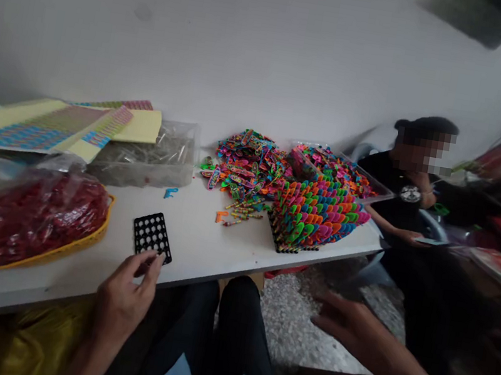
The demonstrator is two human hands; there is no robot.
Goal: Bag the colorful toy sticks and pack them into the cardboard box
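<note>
A white surface (202, 249) carries a black holed plate (151, 235). The left hand (123, 300) has its grip drawn together at the plate's lower edge; whether clamped, I cannot tell. The right hand (348, 320) hangs open past the surface, nearest a stack of bright plastic pieces (315, 217).

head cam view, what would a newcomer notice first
The fanned stack of neon plastic pieces on the white table grabs the eye first, right of centre, beside a loose multicoloured heap. At far left lies a bagged red mass in a yellow basket. The left hand sits by a black perforated board.
</note>
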